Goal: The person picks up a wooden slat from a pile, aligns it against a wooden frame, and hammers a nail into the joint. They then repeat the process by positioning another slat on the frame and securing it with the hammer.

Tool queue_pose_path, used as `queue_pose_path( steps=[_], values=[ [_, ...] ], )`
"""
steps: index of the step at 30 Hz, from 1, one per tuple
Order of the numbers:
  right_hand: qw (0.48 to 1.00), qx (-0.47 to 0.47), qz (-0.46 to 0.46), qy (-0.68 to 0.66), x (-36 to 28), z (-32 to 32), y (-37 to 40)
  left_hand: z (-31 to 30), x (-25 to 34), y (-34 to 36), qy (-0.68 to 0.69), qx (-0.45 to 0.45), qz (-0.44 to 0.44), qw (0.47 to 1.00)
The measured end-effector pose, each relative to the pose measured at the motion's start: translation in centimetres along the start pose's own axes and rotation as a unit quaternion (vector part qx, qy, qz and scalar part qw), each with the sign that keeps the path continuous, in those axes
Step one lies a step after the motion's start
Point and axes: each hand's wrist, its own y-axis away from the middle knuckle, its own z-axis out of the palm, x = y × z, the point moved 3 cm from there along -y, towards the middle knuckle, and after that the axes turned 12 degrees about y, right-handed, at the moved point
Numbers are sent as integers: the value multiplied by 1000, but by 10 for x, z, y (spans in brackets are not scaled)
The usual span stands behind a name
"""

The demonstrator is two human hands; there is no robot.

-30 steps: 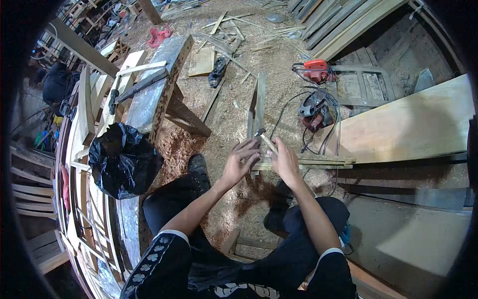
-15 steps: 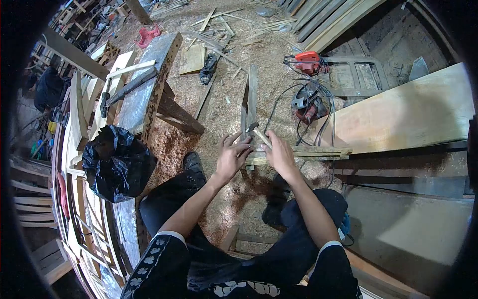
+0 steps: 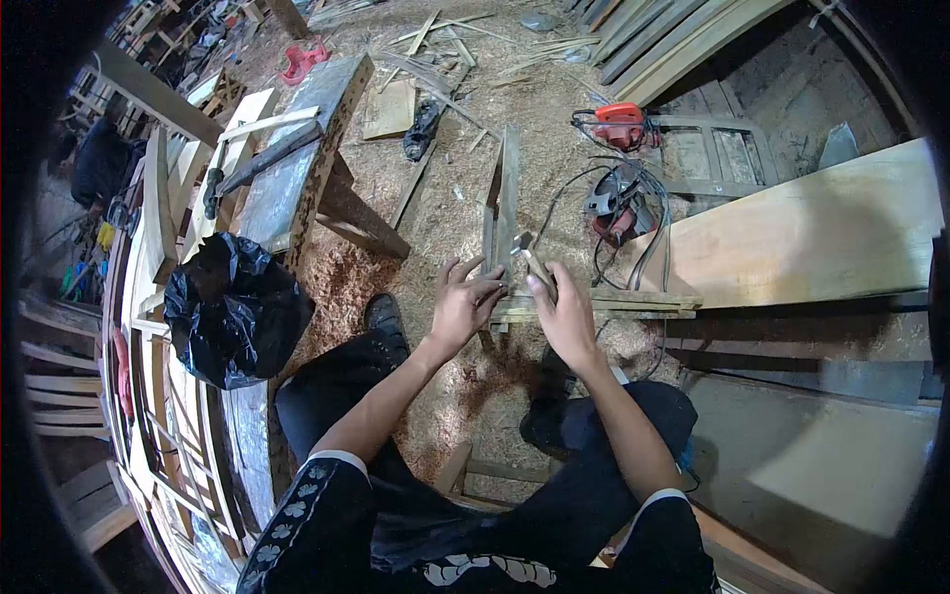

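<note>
Hammer (image 3: 535, 264), dark-headed, pale-handled, fills the right hand (image 3: 567, 311) while the left hand (image 3: 461, 307) curls, hold unclear, by narrow pale wooden strips (image 3: 648, 300), seemingly a hammering step, any blow demanding careful aim.

I can't tell whether the left hand (image 3: 462, 306) pinches anything; the right hand (image 3: 567, 314) covers the lower handle of the hammer (image 3: 536, 265).

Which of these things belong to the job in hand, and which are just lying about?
Seemingly part of the job:
hammer, held in the right hand
wooden strips, near the left hand

Apparently lying about:
black plastic bag
red power tool
wide board
</note>
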Motion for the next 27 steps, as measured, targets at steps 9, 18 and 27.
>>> queue_pose_path(
  steps=[9,18,27],
  values=[
    [998,-44,-36,-12,-14,0,37,-1,1,0,-14,-15,12,1000],
    [995,-88,-19,36,-7,-1,42,-2,9,0,-63,-25,58,996],
    [996,-60,-38,61,-8,4,37,0,6,0,-73,-31,67,995]
  ],
)
